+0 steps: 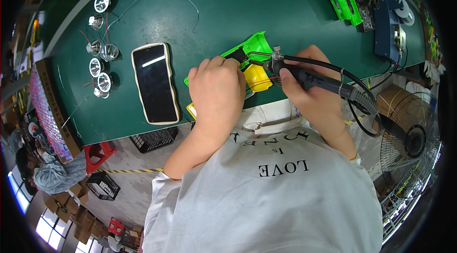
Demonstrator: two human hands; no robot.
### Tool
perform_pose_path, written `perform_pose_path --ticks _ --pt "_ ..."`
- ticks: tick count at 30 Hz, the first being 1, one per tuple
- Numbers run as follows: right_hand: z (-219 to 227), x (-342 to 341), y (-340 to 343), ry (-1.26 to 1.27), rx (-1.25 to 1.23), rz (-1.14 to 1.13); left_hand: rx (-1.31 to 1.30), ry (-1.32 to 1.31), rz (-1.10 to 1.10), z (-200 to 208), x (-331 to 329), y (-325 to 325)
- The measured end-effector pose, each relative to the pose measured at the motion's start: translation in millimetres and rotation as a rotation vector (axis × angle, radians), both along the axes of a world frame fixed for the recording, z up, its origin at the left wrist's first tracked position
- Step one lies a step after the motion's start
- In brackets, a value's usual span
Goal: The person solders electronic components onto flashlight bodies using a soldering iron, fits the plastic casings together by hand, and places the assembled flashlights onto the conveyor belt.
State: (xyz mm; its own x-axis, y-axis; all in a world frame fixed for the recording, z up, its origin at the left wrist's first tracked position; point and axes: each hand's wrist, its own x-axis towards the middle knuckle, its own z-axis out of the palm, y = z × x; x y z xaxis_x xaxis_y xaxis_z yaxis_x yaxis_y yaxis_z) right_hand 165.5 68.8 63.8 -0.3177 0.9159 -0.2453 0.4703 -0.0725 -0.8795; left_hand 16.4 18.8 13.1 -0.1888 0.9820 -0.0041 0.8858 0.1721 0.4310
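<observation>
Now the right hand wraps around a soldering iron, its working end above the green plastic shell near the workbench's front edge; the left hand curls over that shell, fingertip grip hidden.

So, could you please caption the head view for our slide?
Left hand over green casing; right hand holding a soldering iron.
</observation>
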Motion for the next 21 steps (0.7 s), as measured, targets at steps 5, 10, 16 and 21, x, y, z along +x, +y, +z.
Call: perform_pose_path --ticks 5,10,16,21 --pt "-4.8 1.5 0.2 0.011 0.007 0.016 -0.015 0.015 0.002 0.8 0.6 0.7" --pt "-2.9 0.7 1.2 -0.018 0.013 0.019 -0.014 0.016 0.007 0.0 0.8 0.9" --pt "-2.9 -1.8 -0.2 0.000 0.060 0.016 -0.006 0.029 0.018 0.1 2.4 0.5" --pt "-5.0 -1.0 -0.9 0.016 0.039 -0.011 -0.006 0.031 0.032 -0.5 3.2 0.5"
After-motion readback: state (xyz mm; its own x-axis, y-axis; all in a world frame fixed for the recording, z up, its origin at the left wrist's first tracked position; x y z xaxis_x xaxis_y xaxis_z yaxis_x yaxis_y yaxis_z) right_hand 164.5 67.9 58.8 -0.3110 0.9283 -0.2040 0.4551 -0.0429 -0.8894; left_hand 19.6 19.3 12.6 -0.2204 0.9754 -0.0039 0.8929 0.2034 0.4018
